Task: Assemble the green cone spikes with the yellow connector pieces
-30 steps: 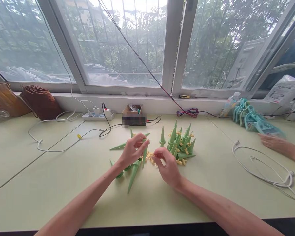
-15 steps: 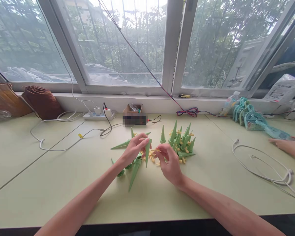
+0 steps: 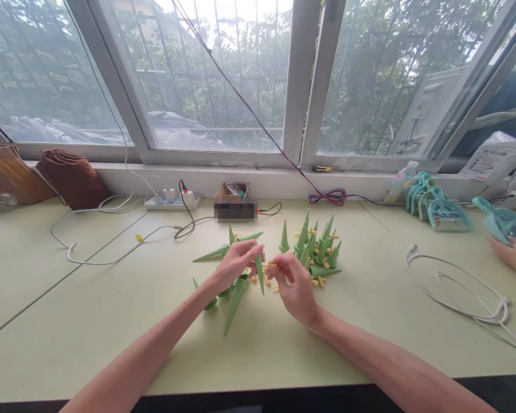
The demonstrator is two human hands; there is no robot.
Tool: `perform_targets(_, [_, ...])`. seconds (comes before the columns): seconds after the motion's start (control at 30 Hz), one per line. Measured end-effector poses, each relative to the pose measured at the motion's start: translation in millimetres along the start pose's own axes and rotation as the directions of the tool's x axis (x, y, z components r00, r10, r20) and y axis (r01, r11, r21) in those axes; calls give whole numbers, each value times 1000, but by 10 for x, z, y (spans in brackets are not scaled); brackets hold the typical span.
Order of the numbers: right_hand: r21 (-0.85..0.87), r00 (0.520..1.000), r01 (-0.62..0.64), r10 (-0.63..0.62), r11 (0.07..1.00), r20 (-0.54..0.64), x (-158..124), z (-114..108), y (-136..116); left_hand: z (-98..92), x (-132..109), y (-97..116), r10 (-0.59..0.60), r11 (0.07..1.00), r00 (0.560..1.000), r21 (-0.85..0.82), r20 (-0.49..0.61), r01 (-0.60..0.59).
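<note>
**As the left hand (image 3: 237,261) pinches a green spike (image 3: 260,275), the right hand (image 3: 298,289) holds a yellow piece (image 3: 272,264) to it**

While the left fingers grip the spike's upper end, its tip points down and has swung slightly right over the last half second. The right thumb and fingers are pinched on the small yellow piece, close at the spike's side; whether the two touch, I can't tell. Just left of and below the grip lie loose spikes (image 3: 235,304), with yellow bits (image 3: 253,277) scattered beneath. To its right stands the cluster of upright spikes (image 3: 301,238), unchanged. Beyond the grip sits an open box (image 3: 221,192). Far right, a co-worker's hand (image 3: 513,255) has carried a teal scoop (image 3: 504,219) farther off.
</note>
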State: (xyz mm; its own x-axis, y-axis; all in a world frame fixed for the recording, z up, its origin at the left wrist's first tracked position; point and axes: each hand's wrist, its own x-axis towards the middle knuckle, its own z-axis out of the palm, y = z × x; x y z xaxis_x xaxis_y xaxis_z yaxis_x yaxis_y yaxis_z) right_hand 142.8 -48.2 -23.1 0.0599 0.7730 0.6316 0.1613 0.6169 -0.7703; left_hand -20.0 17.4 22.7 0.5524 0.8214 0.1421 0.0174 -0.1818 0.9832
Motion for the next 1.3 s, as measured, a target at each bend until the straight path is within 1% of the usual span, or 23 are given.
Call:
perform_targets(0.33, [-17, 1000, 0, -1, 1000, -8, 2, -9, -9, -44, 35, -40, 0, 999, 999, -41, 43, 1])
perform_targets(0.5, [-49, 999, 5, -7, 999, -38, 6, -11, -10, -56, 52, -48, -3, 993, 997, -114, 75, 12])
perform_targets(0.67, [-58, 999, 8, -10, 998, -44, 9, -13, -3, -61, 58, -54, -1, 982, 993, -189, 118, 24])
perform_targets(0.73, [-57, 999, 9, -11, 998, -37, 7, -16, -3, -62, 54, -59, -8, 985, 993, -168, 114, 28])
perform_targets(0.87, [-46, 1000, -3, 3, 999, -6, 0, -15, -1, -67, 40, -65, -25, 999, 997, -40, 75, 28])
perform_targets(0.93, [-35, 1000, -13, 13, 999, 16, -2, -8, 2, -67, 35, -60, -34, 999, 996, -4, 82, 34])
perform_targets(1.07, [-6, 998, -14, 15, 1000, 53, -3, 14, 13, -61, 32, -35, -54, 997, 990, -45, 127, 60])
perform_targets(1.3, [-4, 999, -11, 11, 1000, 41, -4, 5, 15, -96, 43, -31, -31, 995, 987, -86, 160, 45])
